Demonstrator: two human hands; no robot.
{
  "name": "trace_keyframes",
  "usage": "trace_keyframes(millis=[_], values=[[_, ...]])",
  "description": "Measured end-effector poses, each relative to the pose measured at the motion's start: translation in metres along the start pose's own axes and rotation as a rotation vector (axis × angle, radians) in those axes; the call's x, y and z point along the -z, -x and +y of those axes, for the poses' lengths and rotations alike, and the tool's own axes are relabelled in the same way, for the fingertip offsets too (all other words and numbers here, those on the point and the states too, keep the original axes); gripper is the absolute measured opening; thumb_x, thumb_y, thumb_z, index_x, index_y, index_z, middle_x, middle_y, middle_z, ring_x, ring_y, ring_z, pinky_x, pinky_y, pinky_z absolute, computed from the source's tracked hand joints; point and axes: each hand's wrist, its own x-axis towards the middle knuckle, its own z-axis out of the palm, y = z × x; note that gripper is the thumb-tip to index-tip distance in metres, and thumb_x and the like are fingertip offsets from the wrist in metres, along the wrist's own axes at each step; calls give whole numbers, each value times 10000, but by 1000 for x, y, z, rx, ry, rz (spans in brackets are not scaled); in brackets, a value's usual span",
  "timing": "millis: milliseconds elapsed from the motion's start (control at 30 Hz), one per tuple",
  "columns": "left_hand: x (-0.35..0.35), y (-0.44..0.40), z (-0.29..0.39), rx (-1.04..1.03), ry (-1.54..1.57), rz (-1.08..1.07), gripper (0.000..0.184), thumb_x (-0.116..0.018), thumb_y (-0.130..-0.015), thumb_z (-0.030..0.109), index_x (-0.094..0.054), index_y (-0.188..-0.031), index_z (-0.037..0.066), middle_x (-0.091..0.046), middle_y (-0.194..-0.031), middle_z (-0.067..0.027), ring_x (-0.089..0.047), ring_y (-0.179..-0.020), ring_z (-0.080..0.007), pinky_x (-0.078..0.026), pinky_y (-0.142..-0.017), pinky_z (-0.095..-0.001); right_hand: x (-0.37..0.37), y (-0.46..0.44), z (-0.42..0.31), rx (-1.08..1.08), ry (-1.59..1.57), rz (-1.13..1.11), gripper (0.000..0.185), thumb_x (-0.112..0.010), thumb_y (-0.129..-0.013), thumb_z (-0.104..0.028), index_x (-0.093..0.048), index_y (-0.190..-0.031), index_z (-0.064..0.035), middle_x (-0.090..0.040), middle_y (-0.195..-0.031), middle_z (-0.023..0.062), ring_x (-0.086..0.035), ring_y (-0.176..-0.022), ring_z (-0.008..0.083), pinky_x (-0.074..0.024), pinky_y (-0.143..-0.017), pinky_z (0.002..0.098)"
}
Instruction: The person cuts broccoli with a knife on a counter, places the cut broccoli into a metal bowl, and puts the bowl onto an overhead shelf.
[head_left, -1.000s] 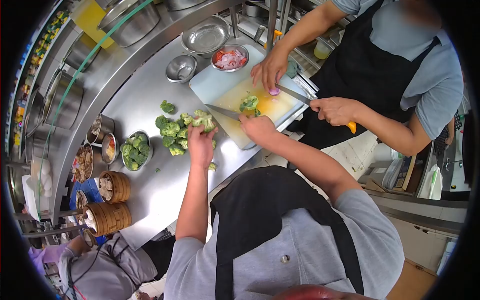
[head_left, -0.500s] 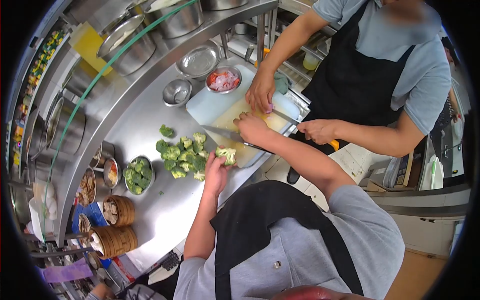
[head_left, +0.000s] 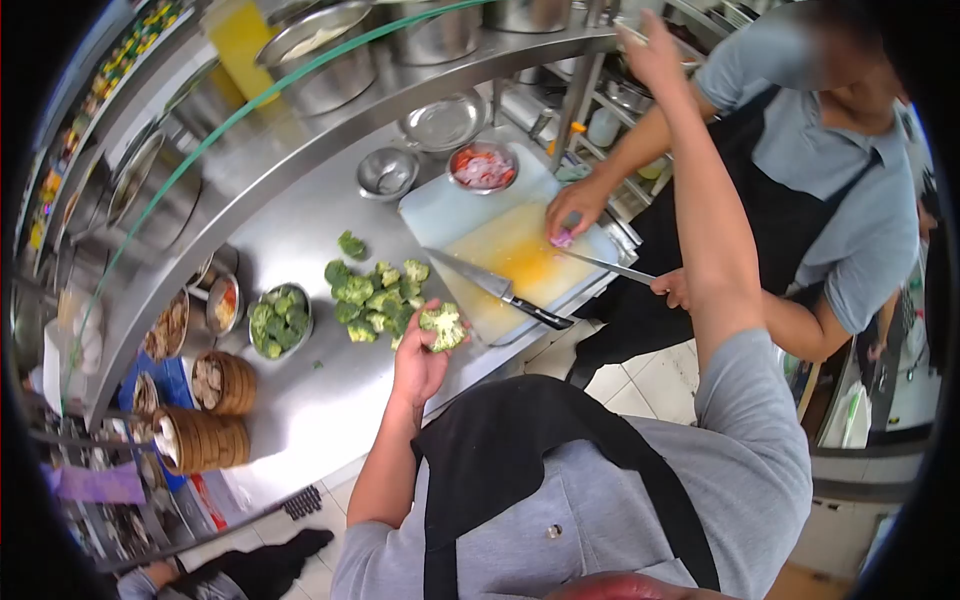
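Observation:
My left hand is closed around a broccoli floret, held cut side up over the near edge of the steel counter. Next to it lies a heap of broccoli florets. My right hand is raised high at the upper right, near the shelf's end, its fingers seemingly stretched apart. A large knife rests on the yellowed cutting board, its black handle jutting past the near edge. On the same board, a co-worker's hand holds a piece of purple onion beside a second knife.
A bowl of broccoli stands left of the heap, beside bamboo steamers. Beyond the board are a bowl of cut red and pink vegetables and empty metal bowls. A raised shelf carries pots. The co-worker stands close on the right.
My right hand has left the knife and swung up to the upper right; the knife stays on the board. My left hand keeps its floret. The view has shifted a little.

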Motion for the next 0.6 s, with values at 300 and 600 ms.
trace_keyframes(millis=[300,600], values=[[23,35,22,-4,-208,206,534,-612,-948,-31,-485,-1459,53,-619,-1335,-157,-658,-1179,-258,-588,-964,-437,-8,348,-166,-133,-104,-844,427,-682,-965,-193,-635,-1315,46,-689,-1104,286,-656,-1095,446,-508,-983,539],[-6,-25,4,-184,-674,224,458,-796,-942,41,-542,-1322,21,-670,-1161,-78,-635,-1027,-137,-517,-898,-295,-73,393,-129,94,269,-1049,269,-608,-896,-78,-602,-1137,41,-729,-935,253,-751,-939,401,-604,-833,505]])
